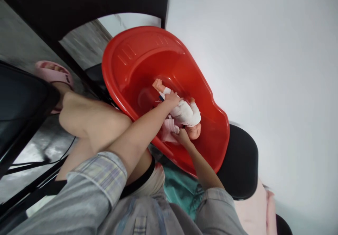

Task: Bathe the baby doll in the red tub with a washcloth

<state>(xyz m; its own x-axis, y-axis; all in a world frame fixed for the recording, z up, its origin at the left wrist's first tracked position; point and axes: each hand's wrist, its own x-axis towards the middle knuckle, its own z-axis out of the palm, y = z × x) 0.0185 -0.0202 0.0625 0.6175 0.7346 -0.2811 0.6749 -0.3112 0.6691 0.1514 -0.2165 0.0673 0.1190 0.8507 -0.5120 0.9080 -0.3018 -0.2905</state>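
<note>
A baby doll [185, 113] in white clothing lies inside a red plastic tub [137, 55], with its head [194, 131] toward the tub's near rim and a bare leg [158, 84] pointing into the basin. My left hand [171, 99] is closed over the doll's hip and upper legs. Beside the doll's head, my right hand [182, 136] pinches a pink cloth [168, 129] that rests against the doll's side.
The tub rests on a black chair seat [241, 161]. My bare knee [92, 122] and a foot in a pink slipper [54, 73] are to the left. A teal cloth [179, 189] lies in my lap, a pale pink fabric [255, 210] lies lower right, and a white wall [277, 69] is behind.
</note>
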